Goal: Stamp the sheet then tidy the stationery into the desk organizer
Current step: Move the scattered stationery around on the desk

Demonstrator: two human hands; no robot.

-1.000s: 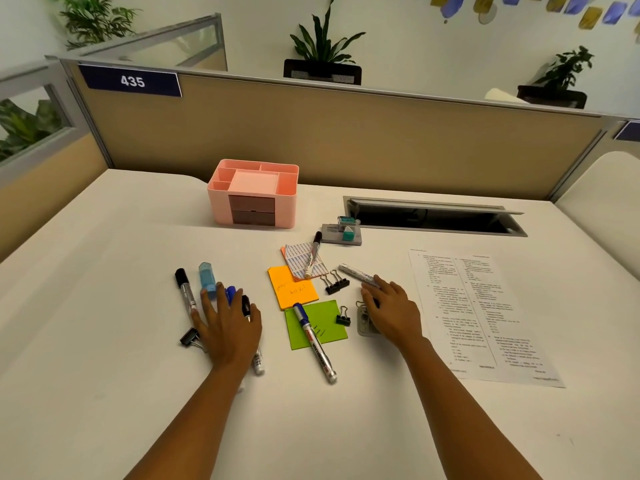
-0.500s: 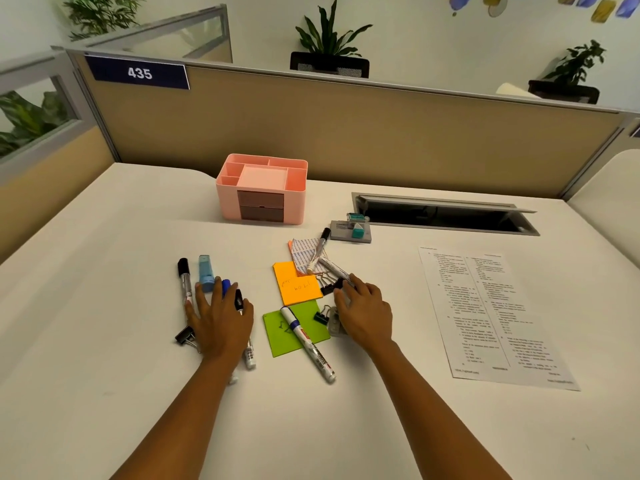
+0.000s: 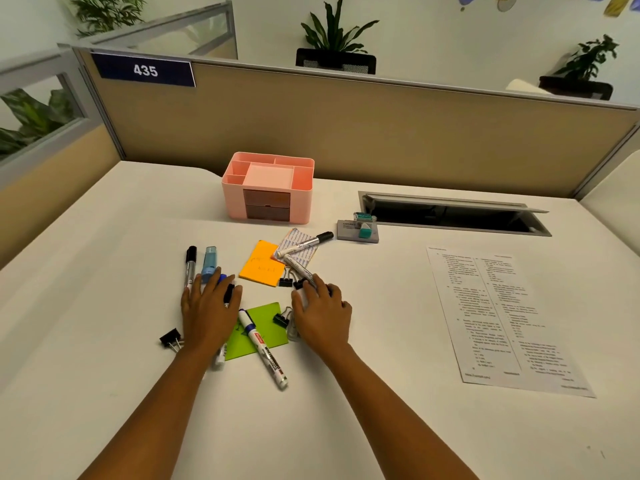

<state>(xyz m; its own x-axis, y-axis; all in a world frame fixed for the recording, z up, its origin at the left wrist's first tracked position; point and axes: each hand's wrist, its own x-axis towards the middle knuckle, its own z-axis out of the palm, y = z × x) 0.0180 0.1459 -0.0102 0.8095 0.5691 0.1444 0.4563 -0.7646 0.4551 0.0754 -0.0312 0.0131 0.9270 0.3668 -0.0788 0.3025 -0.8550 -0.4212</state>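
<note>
The printed sheet [image 3: 502, 317] lies flat toward the right edge of the desk [image 3: 86, 306], its long axis running from the near edge toward the far one, and no stamp mark can be made out on it. The teal stamp [image 3: 364, 226] sits on its grey pad beyond both hands, near the cable slot at the far side. The right hand [image 3: 320, 315] is the nearer to stamp and sheet; it lies palm down, fingers spread, over a marker and binder clips, gripping nothing I can see. The left hand [image 3: 209, 310] rests flat on several markers, likewise not closed. The pink organizer [image 3: 268, 188] stands further back, its compartments seemingly empty. What lies under either palm is hidden.
</note>
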